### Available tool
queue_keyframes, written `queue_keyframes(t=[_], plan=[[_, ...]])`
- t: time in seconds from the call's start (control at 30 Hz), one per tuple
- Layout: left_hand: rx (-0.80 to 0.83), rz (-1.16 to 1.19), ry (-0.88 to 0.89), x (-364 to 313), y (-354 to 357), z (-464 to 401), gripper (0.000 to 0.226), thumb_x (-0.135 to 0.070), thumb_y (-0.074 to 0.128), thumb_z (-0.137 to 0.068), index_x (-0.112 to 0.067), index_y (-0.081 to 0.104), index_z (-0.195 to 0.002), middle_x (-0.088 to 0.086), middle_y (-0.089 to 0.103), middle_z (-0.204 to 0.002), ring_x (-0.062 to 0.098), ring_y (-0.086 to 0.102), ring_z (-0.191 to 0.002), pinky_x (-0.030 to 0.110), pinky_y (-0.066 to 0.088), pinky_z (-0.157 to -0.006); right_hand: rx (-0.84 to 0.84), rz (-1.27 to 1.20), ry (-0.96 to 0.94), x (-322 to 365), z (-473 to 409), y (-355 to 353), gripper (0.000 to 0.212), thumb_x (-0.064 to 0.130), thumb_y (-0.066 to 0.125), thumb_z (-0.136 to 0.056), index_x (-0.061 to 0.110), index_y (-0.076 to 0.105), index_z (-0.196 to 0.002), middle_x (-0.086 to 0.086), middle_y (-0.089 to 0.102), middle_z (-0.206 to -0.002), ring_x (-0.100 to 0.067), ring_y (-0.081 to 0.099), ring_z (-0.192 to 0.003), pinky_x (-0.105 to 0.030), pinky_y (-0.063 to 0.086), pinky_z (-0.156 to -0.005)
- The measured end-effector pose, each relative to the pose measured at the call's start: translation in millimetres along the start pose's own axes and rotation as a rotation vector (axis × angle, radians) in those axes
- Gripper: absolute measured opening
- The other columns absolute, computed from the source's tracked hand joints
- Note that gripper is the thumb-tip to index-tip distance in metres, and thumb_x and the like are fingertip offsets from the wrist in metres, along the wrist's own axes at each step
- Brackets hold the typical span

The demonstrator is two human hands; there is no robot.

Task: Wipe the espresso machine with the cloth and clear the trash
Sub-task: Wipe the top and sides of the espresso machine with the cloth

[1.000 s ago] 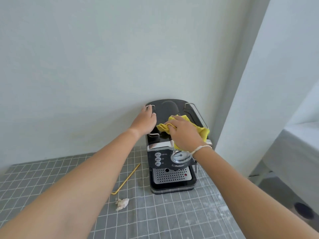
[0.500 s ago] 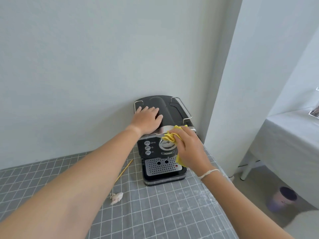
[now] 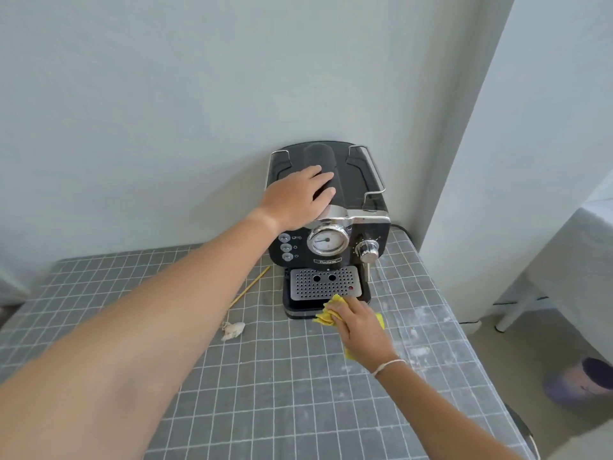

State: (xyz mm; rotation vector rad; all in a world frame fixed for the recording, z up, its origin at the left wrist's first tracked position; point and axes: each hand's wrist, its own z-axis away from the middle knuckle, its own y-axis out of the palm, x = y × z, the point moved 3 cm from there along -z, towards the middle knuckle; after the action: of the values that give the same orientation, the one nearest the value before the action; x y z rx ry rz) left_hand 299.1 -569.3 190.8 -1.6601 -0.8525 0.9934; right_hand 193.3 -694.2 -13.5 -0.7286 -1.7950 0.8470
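Observation:
A black espresso machine (image 3: 360, 200) with a round gauge and chrome trim stands against the wall on the table. My left hand (image 3: 297, 197) rests flat on its top, fingers spread. My right hand (image 3: 360, 322) grips a bunched yellow cloth (image 3: 326, 315) and presses it against the front lip of the machine's drip tray (image 3: 323, 283). Part of the cloth is hidden under my palm. A crumpled white scrap of trash (image 3: 233, 330) lies on the table left of the machine. Beside it lies a thin yellow stick (image 3: 250, 287).
The table wears a grey grid-patterned cover (image 3: 298, 393); its right edge runs close to a white pillar (image 3: 517, 161). A small purple bin (image 3: 583, 380) stands on the floor at the right. Another covered table (image 3: 580, 247) stands beyond it.
My right hand has brought the cloth down from the machine's top, across the gauge, to the drip tray's front edge. My left hand slid from the left rail onto the middle of the top.

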Motion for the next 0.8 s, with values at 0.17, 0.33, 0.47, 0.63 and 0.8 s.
queue_keyframes(t=[0.17,0.33,0.47,0.63,0.8], plan=[[-0.003,-0.009,-0.011,2,2,0,0.047,-0.040,0.029,-0.096,-0.028,0.035,-0.142,-0.005,0.028,-0.155,0.018,0.030,-0.140,0.037,0.032,-0.109,0.074,0.102,-0.071,-7,12,38,0.025,0.027,0.041,-0.084,0.023,0.060,-0.101,-0.006,0.067,-0.098,-0.024,0.063,-0.072,-0.034,0.057,-0.063],[-0.006,-0.010,-0.023,3,3,0,0.047,-0.040,0.029,-0.097,-0.029,0.034,-0.142,-0.006,0.027,-0.155,0.016,0.028,-0.141,0.036,0.029,-0.111,0.164,0.181,-0.119,-5,23,64,0.027,0.033,0.040,-0.081,0.030,0.056,-0.101,0.001,0.069,-0.098,-0.018,0.067,-0.076,-0.028,0.058,-0.066],[-0.009,-0.008,-0.018,3,3,0,0.047,-0.041,0.028,-0.097,-0.030,0.034,-0.142,-0.007,0.027,-0.155,0.015,0.028,-0.142,0.036,0.029,-0.111,0.219,0.235,-0.164,-4,30,70,0.029,0.041,0.041,-0.083,0.033,0.056,-0.107,0.003,0.068,-0.107,-0.018,0.066,-0.092,-0.033,0.057,-0.078],[0.013,0.015,-0.028,3,2,2,0.047,-0.042,0.030,-0.096,-0.029,0.035,-0.142,-0.007,0.027,-0.155,0.015,0.029,-0.141,0.035,0.030,-0.110,0.166,0.185,-0.178,10,12,53,0.035,0.044,0.043,-0.082,0.031,0.058,-0.110,-0.001,0.066,-0.115,-0.020,0.064,-0.099,-0.034,0.054,-0.082],[0.034,0.043,0.002,6,-10,18,0.045,-0.036,0.036,-0.095,-0.023,0.043,-0.138,0.000,0.035,-0.151,0.018,0.032,-0.139,0.034,0.029,-0.111,0.157,0.087,-0.234,38,-13,46,0.038,0.043,0.041,-0.082,0.027,0.059,-0.111,-0.002,0.066,-0.115,-0.021,0.063,-0.104,-0.038,0.052,-0.086]])
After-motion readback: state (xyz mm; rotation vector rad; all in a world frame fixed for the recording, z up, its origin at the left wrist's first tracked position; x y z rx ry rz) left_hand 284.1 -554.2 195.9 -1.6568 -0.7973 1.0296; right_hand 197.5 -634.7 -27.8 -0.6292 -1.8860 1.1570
